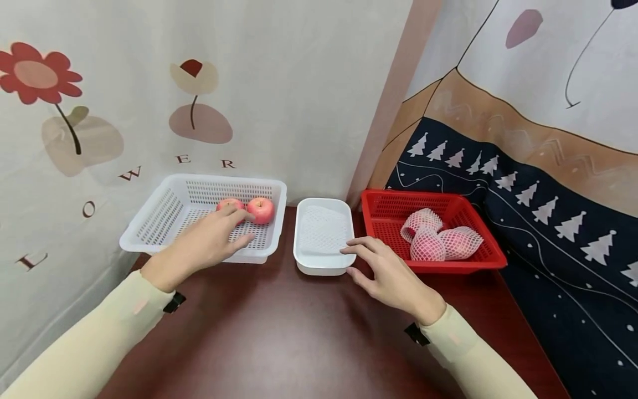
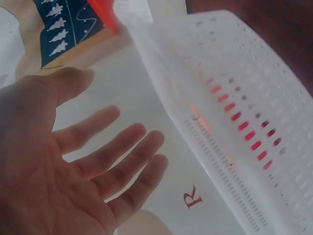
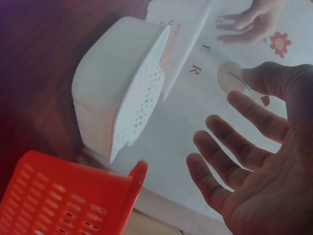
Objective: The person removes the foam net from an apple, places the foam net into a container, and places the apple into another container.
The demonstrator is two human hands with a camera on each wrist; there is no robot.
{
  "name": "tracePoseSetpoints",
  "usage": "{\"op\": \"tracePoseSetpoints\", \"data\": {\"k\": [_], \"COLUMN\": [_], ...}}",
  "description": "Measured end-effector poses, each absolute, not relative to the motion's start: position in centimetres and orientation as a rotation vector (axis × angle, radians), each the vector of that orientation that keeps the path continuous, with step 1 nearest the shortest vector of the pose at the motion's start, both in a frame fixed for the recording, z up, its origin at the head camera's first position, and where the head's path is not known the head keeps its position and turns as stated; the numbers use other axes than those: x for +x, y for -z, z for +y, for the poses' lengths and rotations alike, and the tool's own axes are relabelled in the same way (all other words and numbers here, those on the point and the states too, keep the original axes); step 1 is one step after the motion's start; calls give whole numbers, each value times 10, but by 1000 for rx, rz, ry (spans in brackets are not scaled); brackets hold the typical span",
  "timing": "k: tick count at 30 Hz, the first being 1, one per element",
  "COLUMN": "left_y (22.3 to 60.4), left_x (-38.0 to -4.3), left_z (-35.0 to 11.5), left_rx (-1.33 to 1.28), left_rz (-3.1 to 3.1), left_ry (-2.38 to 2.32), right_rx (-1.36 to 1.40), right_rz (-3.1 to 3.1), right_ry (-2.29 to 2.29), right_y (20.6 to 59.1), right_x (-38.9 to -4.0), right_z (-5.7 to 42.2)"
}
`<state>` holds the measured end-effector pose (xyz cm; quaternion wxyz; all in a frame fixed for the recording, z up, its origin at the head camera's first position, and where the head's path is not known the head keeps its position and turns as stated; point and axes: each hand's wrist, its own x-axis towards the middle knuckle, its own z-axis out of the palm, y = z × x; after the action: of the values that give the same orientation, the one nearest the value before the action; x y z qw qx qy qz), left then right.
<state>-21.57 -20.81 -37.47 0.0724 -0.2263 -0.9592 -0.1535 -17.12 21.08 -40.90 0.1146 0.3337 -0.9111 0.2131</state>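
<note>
Two red apples (image 1: 261, 210) sit at the right end of a white plastic basket (image 1: 144, 239). My left hand (image 1: 203, 238) hovers over that basket, its fingertips overlapping the apples in the head view; the left wrist view shows its fingers (image 2: 132, 147) spread, holding nothing. Between the baskets stands a small white container (image 1: 321, 263) with a white foam net (image 1: 324, 227) in it. Beside its right edge is my right hand (image 1: 391, 274), palm empty and fingers (image 3: 239, 147) apart in the right wrist view. Several fruits in foam nets (image 1: 427, 244) lie in the red basket (image 1: 389, 227).
All the containers stand in a row at the back of a dark red-brown table (image 1: 279, 332). A pale printed curtain (image 1: 309, 100) hangs directly behind them. On the right, a dark blue cloth with white trees (image 1: 543, 249) borders the table.
</note>
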Motion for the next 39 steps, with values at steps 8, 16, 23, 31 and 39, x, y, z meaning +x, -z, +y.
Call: {"op": "tracePoseSetpoints", "data": {"k": [8,16,23,31,39], "left_y": [389,401,413,425,436], "left_x": [-192,-185,-180,-182,-196], "left_z": [-210,-214,-217,-220,-217], "left_rx": [-656,-645,-656,-640,-641], "left_rz": [-2730,-2622,-2535,-2509,-2491], "left_ry": [527,571,569,563,568], "right_rx": [912,843,764,655,601], "right_rz": [-2677,-2669,-2699,-2751,-2780], "right_ry": [-666,-663,-663,-645,-638], "right_y": [409,407,406,407,408], "right_x": [-174,-186,-194,-201,-211], "right_z": [223,237,250,269,288]}}
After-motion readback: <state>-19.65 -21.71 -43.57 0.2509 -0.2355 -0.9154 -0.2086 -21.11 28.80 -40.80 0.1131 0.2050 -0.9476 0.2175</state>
